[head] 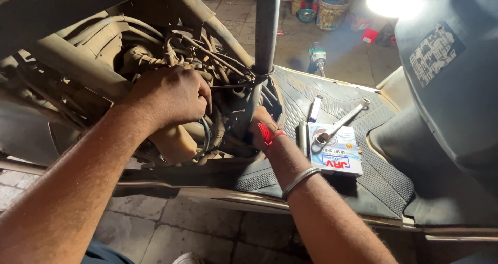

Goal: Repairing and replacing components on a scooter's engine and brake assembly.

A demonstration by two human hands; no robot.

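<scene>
I look down into the opened front of a dusty scooter [78, 51], full of cables and wiring [207, 51]. My left hand [168, 95] is closed into a fist among the cables; what it grips is hidden under the fingers. My right hand [262, 126], with a red thread at the wrist and a metal bangle [299, 181] on the forearm, reaches down beside the steering column [265, 30]. Its fingers are hidden inside the cavity.
A black rubber floor mat [363, 181] carries a small white and blue box [337, 150] with a spanner [340, 123] on it, plus a short metal tool [315, 108]. The black seat body [456, 98] is at right. Buckets [332, 10] stand on the tiled floor behind.
</scene>
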